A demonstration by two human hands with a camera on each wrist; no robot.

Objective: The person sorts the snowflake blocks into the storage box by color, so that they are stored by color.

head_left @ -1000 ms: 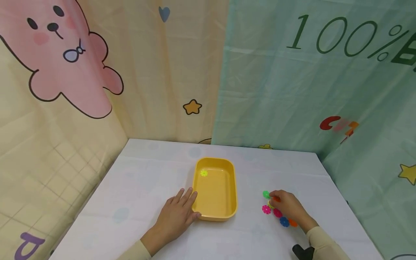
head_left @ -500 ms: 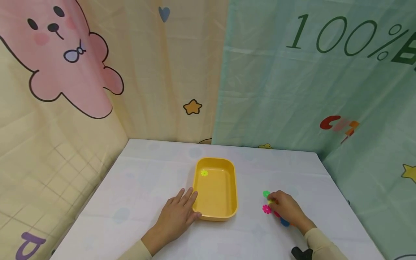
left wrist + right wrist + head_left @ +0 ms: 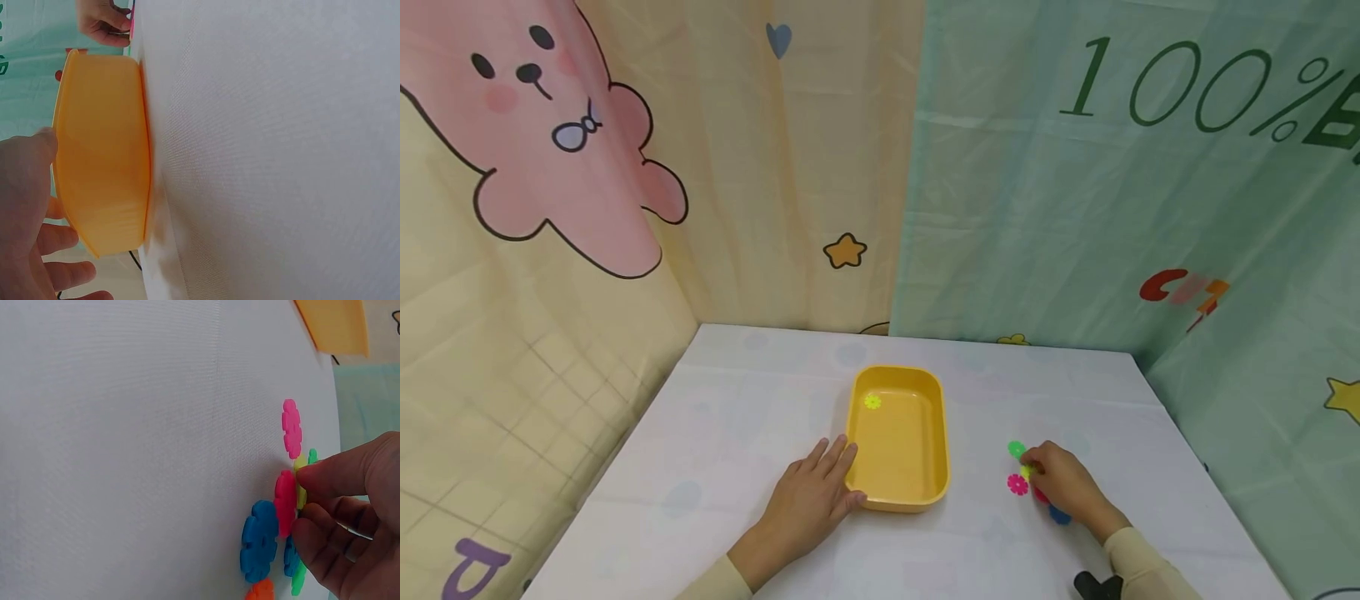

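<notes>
My left hand (image 3: 808, 500) rests against the near left side of a yellow plastic tray (image 3: 898, 504), fingers straight and spread, thumb at its rim in the left wrist view. Inside the tray lies one yellow-green flower-shaped disc (image 3: 872, 402). Over a small group of notched plastic discs bends my right hand (image 3: 1063, 479). Its thumb touches a yellow disc (image 3: 301, 494) in the right wrist view; whether the fingertips pinch anything is hidden. Around them lie a pink disc (image 3: 1018, 484), a green disc (image 3: 1017, 449), a second pink disc (image 3: 285, 503) and a blue disc (image 3: 259, 542).
An orange disc (image 3: 261, 590) lies at the lower edge of the right wrist view. A white cloth covers the table (image 3: 745, 400). Printed curtains (image 3: 1015, 200) hang behind it and at both sides. A black object (image 3: 1097, 586) shows beside the right sleeve.
My right hand has shifted slightly over the discs, and the orange discs seen earlier in the head view are now covered. The left hand and tray stay in place.
</notes>
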